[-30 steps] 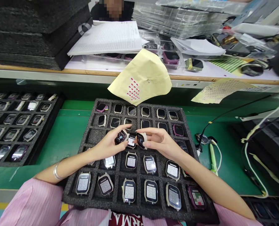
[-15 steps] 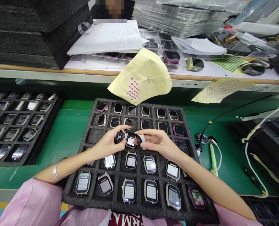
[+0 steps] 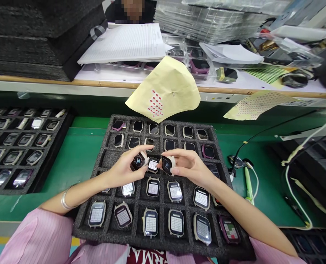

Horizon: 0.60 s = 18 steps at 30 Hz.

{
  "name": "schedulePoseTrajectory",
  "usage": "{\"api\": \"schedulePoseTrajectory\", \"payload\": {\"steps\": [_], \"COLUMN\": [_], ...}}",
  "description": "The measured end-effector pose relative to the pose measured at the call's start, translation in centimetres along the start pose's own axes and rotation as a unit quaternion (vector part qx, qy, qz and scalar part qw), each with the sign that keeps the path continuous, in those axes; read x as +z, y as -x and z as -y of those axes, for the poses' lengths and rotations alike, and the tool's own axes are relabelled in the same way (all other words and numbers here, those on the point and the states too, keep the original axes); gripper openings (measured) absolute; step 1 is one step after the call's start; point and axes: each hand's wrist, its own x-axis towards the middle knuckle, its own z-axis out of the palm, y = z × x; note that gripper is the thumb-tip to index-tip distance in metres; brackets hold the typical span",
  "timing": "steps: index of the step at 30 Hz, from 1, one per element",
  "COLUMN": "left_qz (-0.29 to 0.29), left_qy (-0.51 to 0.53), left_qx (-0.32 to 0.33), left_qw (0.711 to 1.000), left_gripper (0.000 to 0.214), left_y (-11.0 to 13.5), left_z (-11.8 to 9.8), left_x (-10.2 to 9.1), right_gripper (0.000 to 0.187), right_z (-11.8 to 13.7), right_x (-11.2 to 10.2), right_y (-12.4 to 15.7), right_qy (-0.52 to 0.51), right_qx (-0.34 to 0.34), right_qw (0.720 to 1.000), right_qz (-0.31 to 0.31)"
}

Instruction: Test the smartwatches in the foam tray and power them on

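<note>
My left hand (image 3: 128, 163) is closed on a smartwatch case (image 3: 139, 161), its dark screen lit with a small watch face and tilted up. In my right hand (image 3: 189, 165) a second pale-framed smartwatch (image 3: 167, 164) is gripped by the fingers, its dark screen turned to the left. Both hands hover over the middle of a black foam tray (image 3: 79, 229). Between them a watch with a white lit screen (image 3: 153, 164) lies in its compartment. Front rows hold watches showing white list screens; the back rows have dark screens. My forearms and hands hide some compartments.
Another foam tray of watches (image 3: 13, 141) stands at the left on the green table (image 3: 77, 146). Cables and a light green strip (image 3: 249, 185) lie at the right. A yellow sheet (image 3: 165, 90) hangs from the shelf edge. Papers (image 3: 124, 44) lie on the shelf, a person behind.
My right hand has turned its watch so more of the screen faces me and shifted it slightly right. The watch in my left hand has moved slightly left and down.
</note>
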Motion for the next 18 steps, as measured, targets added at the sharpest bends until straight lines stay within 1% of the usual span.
{"api": "schedulePoseTrajectory", "payload": {"steps": [2,3,5,6,9,10,11,14,16,18], "left_qz": [-0.003,-0.002,-0.004,-0.008,-0.011,-0.011,-0.01,-0.013,-0.014,-0.013], "left_qy": [0.001,0.007,0.044,0.076,0.204,0.247,0.288,0.38,0.41,0.418], "left_qx": [0.0,-0.017,-0.08,-0.117,-0.203,-0.224,-0.242,-0.273,-0.271,-0.27], "left_qw": [1.0,1.0,0.996,0.99,0.958,0.943,0.926,0.883,0.871,0.867], "left_gripper": [0.048,0.047,0.046,0.05,0.07,0.072,0.068,0.042,0.029,0.024], "left_y": [0.1,0.1,0.0,-0.1,-0.5,-0.6,-0.7,-0.8,-0.8,-0.7], "left_z": [0.0,0.1,0.2,0.3,0.5,0.5,0.6,0.5,0.5,0.5], "left_x": [0.1,0.1,0.3,0.5,0.9,1.0,1.0,1.1,1.0,1.0], "right_gripper": [0.036,0.036,0.035,0.035,0.036,0.036,0.038,0.043,0.045,0.044], "right_z": [0.0,0.0,-0.1,-0.2,-0.5,-0.6,-0.7,-0.9,-0.9,-1.1], "right_x": [0.0,-0.1,-0.1,-0.1,-0.2,-0.3,-0.4,-0.6,-0.6,-0.6], "right_y": [0.0,-0.1,-0.2,-0.3,-0.6,-0.7,-0.7,-0.8,-0.7,-0.7], "right_qy": [0.003,0.008,0.017,0.016,-0.007,-0.017,-0.025,-0.037,-0.04,-0.039], "right_qx": [0.003,0.006,0.012,0.015,0.042,0.054,0.066,0.091,0.101,0.098], "right_qw": [1.0,1.0,1.0,1.0,0.998,0.998,0.997,0.994,0.994,0.994], "right_qz": [0.004,0.001,-0.014,-0.022,-0.036,-0.04,-0.042,-0.04,-0.034,-0.036]}}
